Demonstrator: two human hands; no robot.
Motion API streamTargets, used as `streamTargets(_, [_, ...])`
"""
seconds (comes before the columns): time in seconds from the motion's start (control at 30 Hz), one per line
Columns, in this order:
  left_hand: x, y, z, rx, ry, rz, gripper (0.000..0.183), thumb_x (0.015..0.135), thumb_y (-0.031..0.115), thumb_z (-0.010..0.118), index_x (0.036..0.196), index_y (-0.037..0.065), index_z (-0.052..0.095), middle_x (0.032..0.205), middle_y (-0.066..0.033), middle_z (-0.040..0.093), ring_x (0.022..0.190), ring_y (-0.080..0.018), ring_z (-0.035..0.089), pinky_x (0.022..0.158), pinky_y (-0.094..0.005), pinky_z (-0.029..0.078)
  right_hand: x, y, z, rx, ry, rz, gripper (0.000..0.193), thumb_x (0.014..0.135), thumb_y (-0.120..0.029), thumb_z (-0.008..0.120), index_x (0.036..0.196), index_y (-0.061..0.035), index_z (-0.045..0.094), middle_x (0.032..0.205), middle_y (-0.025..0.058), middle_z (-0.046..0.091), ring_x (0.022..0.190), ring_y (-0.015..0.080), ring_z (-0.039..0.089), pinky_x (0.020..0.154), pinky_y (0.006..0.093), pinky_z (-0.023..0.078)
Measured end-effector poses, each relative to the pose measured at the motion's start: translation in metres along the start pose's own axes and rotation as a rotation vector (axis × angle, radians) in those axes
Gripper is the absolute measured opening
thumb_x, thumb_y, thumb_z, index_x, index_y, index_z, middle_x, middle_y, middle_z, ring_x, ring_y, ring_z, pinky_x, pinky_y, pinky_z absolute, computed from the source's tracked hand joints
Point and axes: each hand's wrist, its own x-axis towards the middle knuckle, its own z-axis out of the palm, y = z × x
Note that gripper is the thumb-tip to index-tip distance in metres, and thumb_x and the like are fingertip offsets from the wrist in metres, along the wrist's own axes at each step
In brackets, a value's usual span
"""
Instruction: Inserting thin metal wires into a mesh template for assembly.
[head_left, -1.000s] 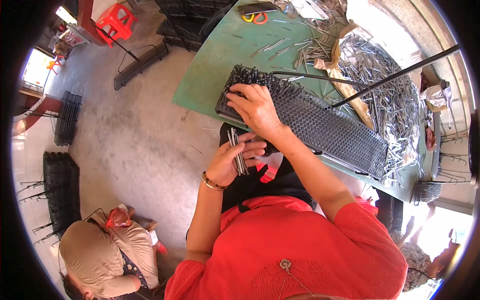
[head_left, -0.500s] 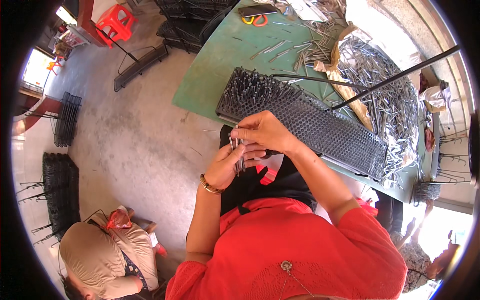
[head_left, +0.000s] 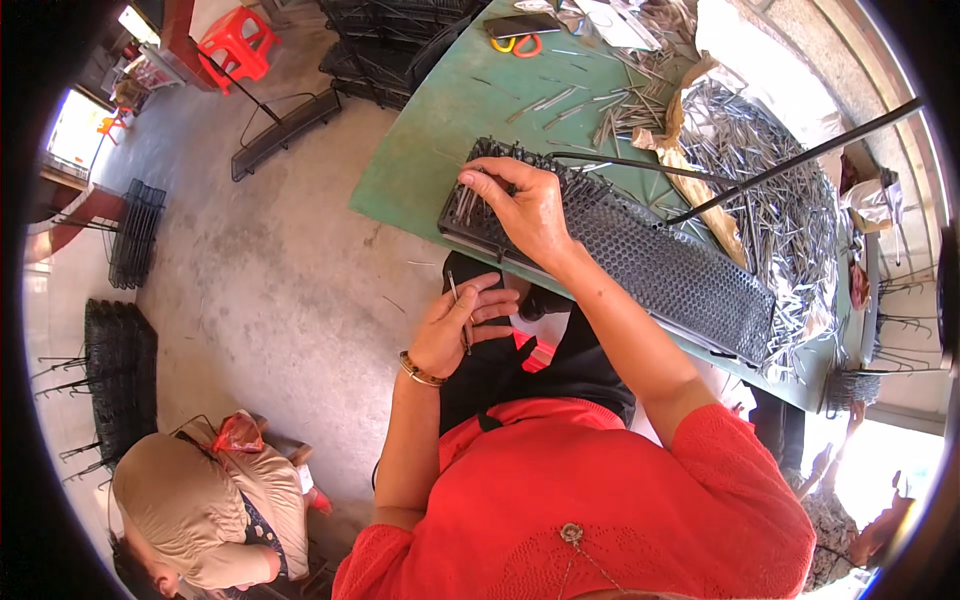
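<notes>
Thin metal rods (head_left: 459, 300) lie across my left hand (head_left: 462, 318), pressed under the thumb while the other fingers stretch out. A bracelet circles that wrist. My right hand (head_left: 525, 205) is over the left end of a long black rack (head_left: 670, 265) full of round holes. Its thumb and fingers are pinched together among upright rods standing in that end. What the pinch holds is hidden by the fingers and crowded rods. Toward the right, the rack's holes show no rods.
The rack lies along the near edge of a green table (head_left: 410, 165). Behind it spreads a big heap of loose rods (head_left: 770, 190) on brown paper. A black bar (head_left: 800, 160) slants above. Scissors (head_left: 527, 45) lie at the back. A person (head_left: 210, 510) sits low at left.
My right hand has moved from my left hand up and away to the rack's left end. Fewer rods show in my left hand, which has stayed in nearly the same place.
</notes>
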Motion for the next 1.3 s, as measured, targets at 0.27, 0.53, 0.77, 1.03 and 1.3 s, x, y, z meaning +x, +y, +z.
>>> streamTargets(0.27, [0.0,-0.006,-0.001,-0.044,-0.019,-0.005,0.049,0.099,0.031,0.041,0.135,-0.002,0.037,0.123,-0.0195,0.055,0.11,-0.0254,0.057,0.086,-0.0388,0.053,0.003,0.003,0.003,-0.028,-0.022,-0.012,0.018,0.084,-0.017,0.068,0.091,-0.0009,0.068,0.083,0.0122,0.067,0.066,0.0204,0.06,0.061,0.0303,0.048])
streamTargets(0.53, [0.001,-0.008,-0.001,-0.075,-0.029,-0.005,0.048,0.099,0.029,0.041,0.134,-0.003,0.038,0.123,-0.0195,0.055,0.109,-0.0251,0.058,0.086,-0.0387,0.053,0.003,0.005,0.004,-0.081,-0.055,-0.127,0.016,0.083,-0.017,0.067,0.091,-0.0027,0.068,0.085,0.0119,0.068,0.077,0.0292,0.064,0.069,0.035,0.05])
streamTargets(0.77, [0.001,-0.009,-0.002,-0.078,-0.024,-0.011,0.047,0.099,0.029,0.041,0.134,-0.003,0.038,0.123,-0.0191,0.055,0.109,-0.025,0.058,0.086,-0.0386,0.053,0.003,0.008,0.005,-0.111,-0.062,-0.205,0.016,0.082,-0.017,0.068,0.09,-0.0028,0.068,0.085,0.0115,0.068,0.076,0.0291,0.063,0.069,0.0353,0.049])
streamTargets(1.03, [0.002,-0.009,-0.001,-0.082,-0.016,-0.021,0.047,0.099,0.029,0.041,0.134,-0.002,0.039,0.122,-0.0189,0.055,0.108,-0.0247,0.058,0.086,-0.0383,0.053,0.001,0.009,0.007,-0.083,-0.063,-0.15,0.018,0.081,-0.016,0.069,0.093,-0.0031,0.069,0.086,0.0126,0.068,0.077,0.0289,0.063,0.07,0.0357,0.05])
streamTargets(1.3, [0.003,-0.01,-0.001,-0.089,-0.01,-0.033,0.046,0.099,0.028,0.042,0.134,-0.002,0.04,0.121,-0.0186,0.056,0.107,-0.0242,0.058,0.085,-0.038,0.053,-0.007,0.014,0.005,-0.154,-0.025,-0.303,0.016,0.08,-0.014,0.07,0.092,-0.0025,0.069,0.085,0.0109,0.068,0.076,0.0261,0.064,0.07,0.0351,0.05])
